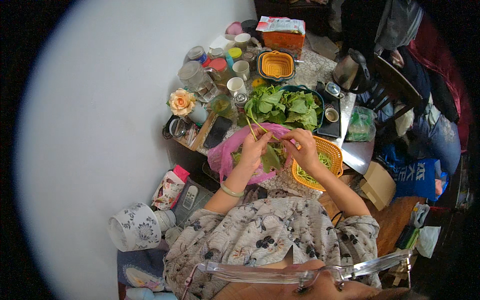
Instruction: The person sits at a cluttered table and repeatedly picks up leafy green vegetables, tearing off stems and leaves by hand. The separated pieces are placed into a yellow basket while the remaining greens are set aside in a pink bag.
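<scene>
My left hand (255, 148) holds green leaf stalks (258, 122) that stick up past its fingers towards the pile of leafy greens. The fingertips of my right hand (303, 147) pinch the near end of one stalk. Both hands are above an open pink plastic bag (220, 154) with loose leaves (270, 160) in it. Under my right wrist, an orange plastic basket (339, 154) contains short green stem pieces (324, 160). Beyond the hands, leafy greens (270, 104) heap up in and beside a dark teal basket (321, 103).
A phone (218, 132), white mugs (236, 86) and a glass pitcher (204, 88) stand left. Nested baskets (277, 64) sit farther back. A black tray (330, 129) and an electric kettle (349, 71) are right, near a wooden chair (399, 80).
</scene>
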{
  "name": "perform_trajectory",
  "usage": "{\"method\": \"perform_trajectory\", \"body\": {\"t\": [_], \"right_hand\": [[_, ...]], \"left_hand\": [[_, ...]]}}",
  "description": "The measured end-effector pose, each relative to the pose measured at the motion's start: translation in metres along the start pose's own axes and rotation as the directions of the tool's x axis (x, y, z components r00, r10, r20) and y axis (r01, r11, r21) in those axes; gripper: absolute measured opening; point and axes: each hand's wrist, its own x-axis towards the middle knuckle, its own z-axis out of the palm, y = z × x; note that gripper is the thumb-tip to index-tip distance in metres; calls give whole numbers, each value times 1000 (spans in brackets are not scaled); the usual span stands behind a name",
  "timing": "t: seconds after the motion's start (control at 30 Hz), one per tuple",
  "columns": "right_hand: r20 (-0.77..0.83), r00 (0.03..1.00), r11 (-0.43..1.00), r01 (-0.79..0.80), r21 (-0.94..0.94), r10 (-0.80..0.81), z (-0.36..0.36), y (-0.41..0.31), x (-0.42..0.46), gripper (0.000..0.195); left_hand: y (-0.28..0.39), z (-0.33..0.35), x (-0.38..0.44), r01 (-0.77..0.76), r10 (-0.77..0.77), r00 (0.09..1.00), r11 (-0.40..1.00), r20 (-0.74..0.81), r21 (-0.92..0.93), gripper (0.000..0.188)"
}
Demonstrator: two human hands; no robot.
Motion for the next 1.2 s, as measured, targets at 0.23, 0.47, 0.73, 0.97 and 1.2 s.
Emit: {"method": "perform_trajectory", "body": {"t": [0.23, 0.47, 0.73, 0.97, 1.2], "right_hand": [[11, 980, 955, 194, -224, -196, -9, -8, -5, 17], [65, 965, 913, 262, -313, -255, -10, -9, -10, 15], [190, 981, 992, 71, -102, -50, -12, -5, -19, 16], [22, 991, 989, -131, 73, 130, -4, 10, -12, 14], [100, 880, 619, -402, 674, 464, -39, 24, 34, 12]], "left_hand": [[-2, 7, -3, 14, -11, 999, 994, -34, 111, 13], [-3, 11, -7, 106, -108, 992, 994, 65, 29, 13], [-2, 16, -8, 135, -156, 974, 982, 167, 130, 12], [-9, 15, -11, 82, -136, 960, 973, 243, 218, 14], [-20, 7, -11, -4, -88, 981, 886, 175, 464, 12]]}}
